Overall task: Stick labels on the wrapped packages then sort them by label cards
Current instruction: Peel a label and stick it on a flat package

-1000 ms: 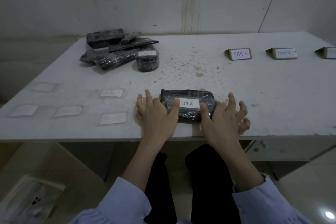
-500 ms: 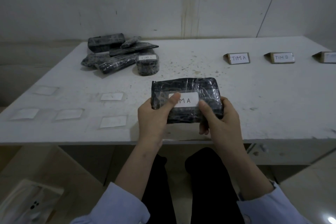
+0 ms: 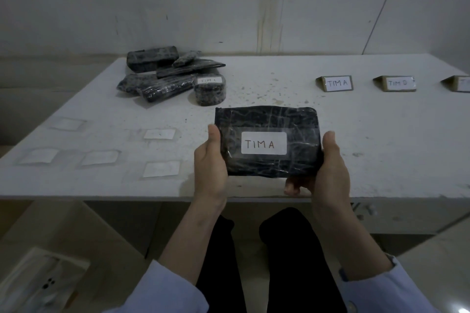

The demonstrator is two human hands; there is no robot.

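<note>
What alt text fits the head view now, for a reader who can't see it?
The left hand and right hand hold a black wrapped package labelled TIM A over the front of the table. A TIM A card stands back right; more packages pile back left.

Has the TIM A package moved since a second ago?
Yes. The TIM A package lay flat on the table; now the left hand and right hand hold it lifted off that surface, label tilted up.

Raised off bench (image 3: 368, 140), tilted toward camera: wrapped package (image 3: 267, 119). Shifted to its 9 and 3 o'clock edges: left hand (image 3: 209, 162), right hand (image 3: 328, 168). Uncovered by thumbs: label (image 3: 263, 143).
</note>
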